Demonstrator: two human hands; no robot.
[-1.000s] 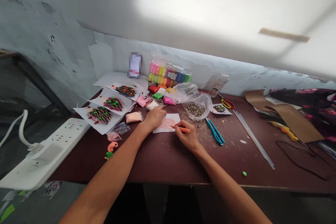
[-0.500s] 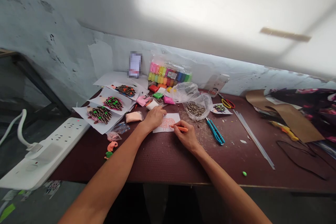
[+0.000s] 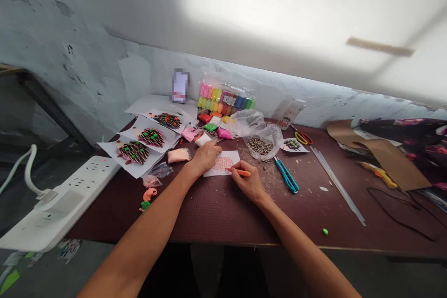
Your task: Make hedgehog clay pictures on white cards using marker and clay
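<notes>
Our right hand (image 3: 249, 179) pinches a slim orange pen (image 3: 243, 173), fingers closed; its shaft runs nearly sideways, tip leftward at the small white paper sheet with orange-red marks (image 3: 222, 164); our left hand (image 3: 206, 156) bends over that sheet's left edge, any grip hidden from us; dark brown tabletop (image 3: 223, 214) stretches nearer us, toward its front edge.

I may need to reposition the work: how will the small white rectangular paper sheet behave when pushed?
The small white rectangular paper sheet looks thin, so probably light and floppy. It may pivot or crease, since the left hand covers its upper-left corner.
</notes>
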